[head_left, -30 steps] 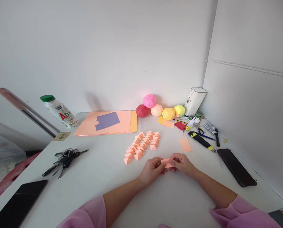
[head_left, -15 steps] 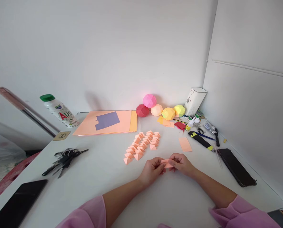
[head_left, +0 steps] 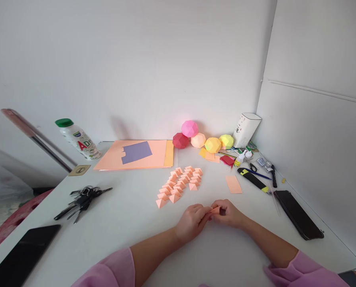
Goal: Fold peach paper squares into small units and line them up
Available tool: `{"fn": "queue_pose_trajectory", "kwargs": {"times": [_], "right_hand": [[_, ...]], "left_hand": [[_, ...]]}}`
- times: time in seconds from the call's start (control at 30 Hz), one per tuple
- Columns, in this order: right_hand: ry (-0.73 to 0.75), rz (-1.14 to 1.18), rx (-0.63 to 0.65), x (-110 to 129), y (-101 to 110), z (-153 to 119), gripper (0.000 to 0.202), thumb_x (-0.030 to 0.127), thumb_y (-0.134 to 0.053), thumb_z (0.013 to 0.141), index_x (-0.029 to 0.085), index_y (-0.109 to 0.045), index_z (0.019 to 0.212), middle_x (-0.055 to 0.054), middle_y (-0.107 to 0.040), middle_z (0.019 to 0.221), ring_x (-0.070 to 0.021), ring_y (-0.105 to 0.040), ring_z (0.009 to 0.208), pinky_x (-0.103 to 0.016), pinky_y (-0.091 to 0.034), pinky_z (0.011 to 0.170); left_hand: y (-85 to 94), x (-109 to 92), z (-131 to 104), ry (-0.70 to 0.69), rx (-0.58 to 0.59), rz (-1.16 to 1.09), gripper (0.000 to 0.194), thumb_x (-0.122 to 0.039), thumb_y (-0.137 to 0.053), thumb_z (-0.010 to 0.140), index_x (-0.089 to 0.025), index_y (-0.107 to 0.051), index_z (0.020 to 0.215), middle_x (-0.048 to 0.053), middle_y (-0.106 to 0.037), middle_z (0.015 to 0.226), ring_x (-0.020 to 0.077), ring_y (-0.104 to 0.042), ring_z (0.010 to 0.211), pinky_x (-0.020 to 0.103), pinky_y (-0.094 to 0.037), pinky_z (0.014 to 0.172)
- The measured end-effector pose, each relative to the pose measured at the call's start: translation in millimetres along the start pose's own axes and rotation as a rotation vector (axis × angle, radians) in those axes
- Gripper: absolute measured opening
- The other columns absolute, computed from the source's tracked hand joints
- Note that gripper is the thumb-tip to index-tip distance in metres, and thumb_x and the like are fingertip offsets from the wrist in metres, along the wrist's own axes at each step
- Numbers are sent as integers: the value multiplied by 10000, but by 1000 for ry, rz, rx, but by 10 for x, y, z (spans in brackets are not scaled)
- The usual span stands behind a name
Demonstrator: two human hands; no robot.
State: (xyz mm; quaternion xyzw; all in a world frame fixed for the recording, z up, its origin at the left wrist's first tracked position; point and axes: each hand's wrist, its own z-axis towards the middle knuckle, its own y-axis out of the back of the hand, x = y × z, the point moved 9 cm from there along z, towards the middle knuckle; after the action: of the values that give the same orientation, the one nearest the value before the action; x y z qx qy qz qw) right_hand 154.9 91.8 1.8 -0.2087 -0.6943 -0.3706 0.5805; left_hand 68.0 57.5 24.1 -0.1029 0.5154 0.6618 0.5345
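Between my two hands is a small piece of folded peach paper (head_left: 215, 211), partly covered by fingers. My left hand (head_left: 193, 221) pinches its left side, fingers pressed together. At the paper's right end, my right hand (head_left: 230, 215) grips it between thumb and fingers. Just beyond my hands stand several rows of folded peach paper pieces (head_left: 175, 191), shaped like little peaked triangles. A flat peach paper rectangle (head_left: 233, 184) lies to the right of those rows.
Faceted paper balls (head_left: 189, 129) sit against the wall. Right: a box cutter (head_left: 253, 180), a glue bottle (head_left: 239, 160), a black phone-like case (head_left: 299, 214). Left: keys (head_left: 82, 200), a dark tablet (head_left: 25, 253), a white bottle (head_left: 80, 141), large peach sheets (head_left: 106, 159).
My left hand has turned over and shifted right, closer to my right hand. The peach paper, flat and facing me before, is now tilted and more hidden by fingers.
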Motion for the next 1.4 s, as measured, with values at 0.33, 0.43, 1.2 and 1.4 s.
{"fn": "queue_pose_trajectory", "kwargs": {"times": [0.33,0.43,1.2,1.4], "right_hand": [[-61,-48,-27,-57,9,-20,44,140,-588,668,145,-629,683,-7,-658,645,-140,-594,593,-223,-421,517],[-76,-25,-9,-41,27,-13,74,130,-560,667,137,-630,689,-8,-657,626,-133,-579,563,-218,-402,494],[-103,142,-19,-138,116,6,102,236,-618,685,162,-547,695,1,-625,610,-132,-565,567,-240,-410,536],[-71,83,18,-124,80,3,144,280,-626,711,159,-552,684,0,-618,604,-133,-556,575,-237,-392,531]], "left_hand": [[-34,-82,13,-32,19,-3,306,-255,-326,935,-179,-607,1032,70,-673,721,169,-570,616,283,-432,613],[2,-23,37,130,37,-186,318,-294,-342,926,-202,-645,892,38,-654,705,148,-556,622,255,-427,621],[-65,254,-5,542,43,-766,315,-456,-629,748,-154,-612,838,26,-616,714,124,-524,617,232,-399,555],[-32,143,35,461,113,-580,328,-421,-525,818,-155,-708,763,6,-513,660,98,-392,550,222,-306,489]]}}
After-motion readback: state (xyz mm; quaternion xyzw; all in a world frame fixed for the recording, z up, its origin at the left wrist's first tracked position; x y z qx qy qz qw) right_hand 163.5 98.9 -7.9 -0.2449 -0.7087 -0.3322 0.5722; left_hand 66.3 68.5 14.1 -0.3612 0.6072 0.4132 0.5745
